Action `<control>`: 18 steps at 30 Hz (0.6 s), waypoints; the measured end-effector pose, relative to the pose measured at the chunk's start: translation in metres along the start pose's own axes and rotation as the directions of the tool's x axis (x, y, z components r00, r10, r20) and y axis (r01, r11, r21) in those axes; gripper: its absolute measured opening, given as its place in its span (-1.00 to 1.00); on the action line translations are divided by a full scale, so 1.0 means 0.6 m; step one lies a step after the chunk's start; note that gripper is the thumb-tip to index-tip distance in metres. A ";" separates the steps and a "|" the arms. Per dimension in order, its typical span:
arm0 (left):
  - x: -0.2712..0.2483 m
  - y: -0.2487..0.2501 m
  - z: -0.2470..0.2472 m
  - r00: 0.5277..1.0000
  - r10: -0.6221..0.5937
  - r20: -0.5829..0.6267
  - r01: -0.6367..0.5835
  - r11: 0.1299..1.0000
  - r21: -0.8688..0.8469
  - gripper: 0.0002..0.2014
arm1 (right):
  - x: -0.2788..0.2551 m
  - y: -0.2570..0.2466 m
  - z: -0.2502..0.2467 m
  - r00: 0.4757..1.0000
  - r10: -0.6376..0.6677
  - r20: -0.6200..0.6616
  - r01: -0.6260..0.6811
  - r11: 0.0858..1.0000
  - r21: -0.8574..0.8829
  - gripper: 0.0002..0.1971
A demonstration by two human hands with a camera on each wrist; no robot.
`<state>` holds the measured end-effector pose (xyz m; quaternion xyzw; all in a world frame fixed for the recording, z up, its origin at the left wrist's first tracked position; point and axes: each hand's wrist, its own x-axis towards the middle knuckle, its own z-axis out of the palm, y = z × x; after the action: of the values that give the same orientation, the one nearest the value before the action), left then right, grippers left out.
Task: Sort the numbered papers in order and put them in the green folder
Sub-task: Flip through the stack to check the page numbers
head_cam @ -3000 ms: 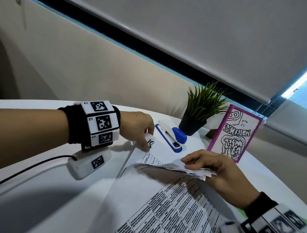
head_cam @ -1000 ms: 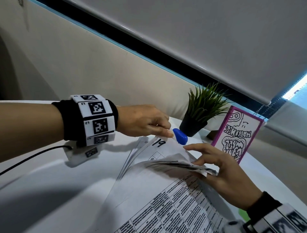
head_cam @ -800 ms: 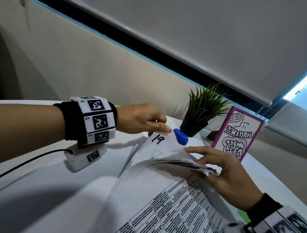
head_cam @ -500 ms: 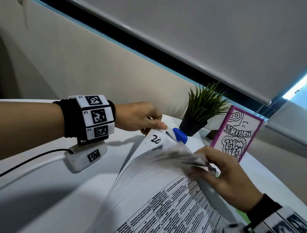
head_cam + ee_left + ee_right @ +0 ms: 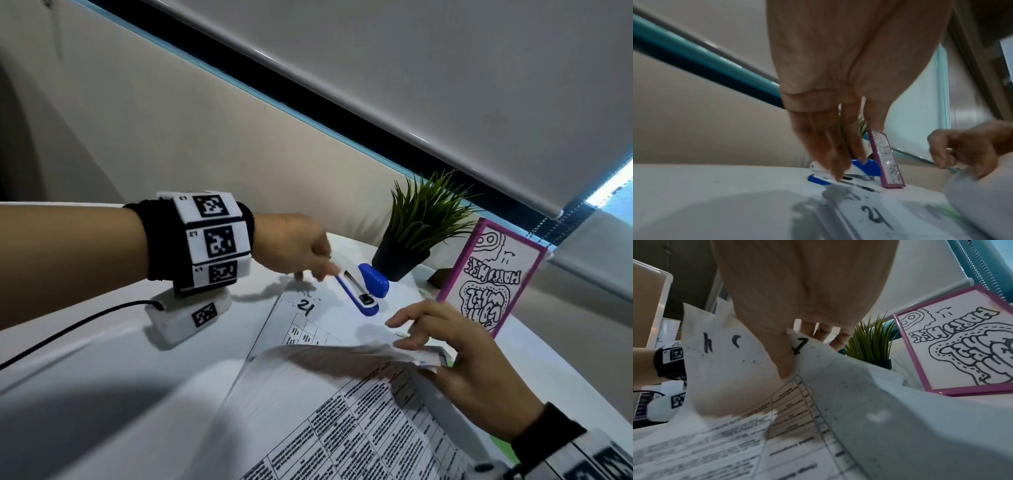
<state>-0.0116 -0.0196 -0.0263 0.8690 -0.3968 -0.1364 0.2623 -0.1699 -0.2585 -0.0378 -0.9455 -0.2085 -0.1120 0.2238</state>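
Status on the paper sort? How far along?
Done: nothing visibly filed; only a green sliver shows beside the pile. In hand: right hand pinches lifted white printed sheets, baring the sheet numbered 21; left hand fingertips at the blue-and-white stapler. Left: finish checking order, put the papers in the folder.

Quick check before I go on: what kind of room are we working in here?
Probably an office: a white desk holding a blue stapler, printed papers and a small potted plant, under a roller blind.
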 end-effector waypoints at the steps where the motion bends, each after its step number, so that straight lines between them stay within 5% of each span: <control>1: 0.002 -0.007 0.004 0.998 -0.052 0.034 0.047 0.991 0.126 -0.70 | 0.000 -0.001 -0.001 1.000 -0.002 0.012 0.002 0.999 0.043 -0.90; 5: 0.002 -0.015 0.017 0.976 -0.189 0.107 0.175 0.976 0.129 -0.64 | 0.000 -0.003 0.000 0.999 0.024 0.029 -0.026 0.998 0.058 -0.81; 9: 0.005 -0.016 0.014 0.995 -0.059 -0.084 0.067 0.993 0.098 -0.87 | 0.001 -0.008 0.000 1.000 0.022 0.006 -0.022 0.999 0.038 -0.70; 18: -0.008 -0.003 0.004 0.953 0.215 -0.214 -0.180 0.968 0.174 -0.63 | 0.014 -0.018 -0.009 0.989 0.119 0.087 -0.122 0.992 0.036 -0.66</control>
<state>-0.0148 -0.0156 -0.0288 0.8522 -0.4578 0.0235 0.2521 -0.1681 -0.2494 -0.0262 -0.9555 -0.1624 -0.0538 0.2404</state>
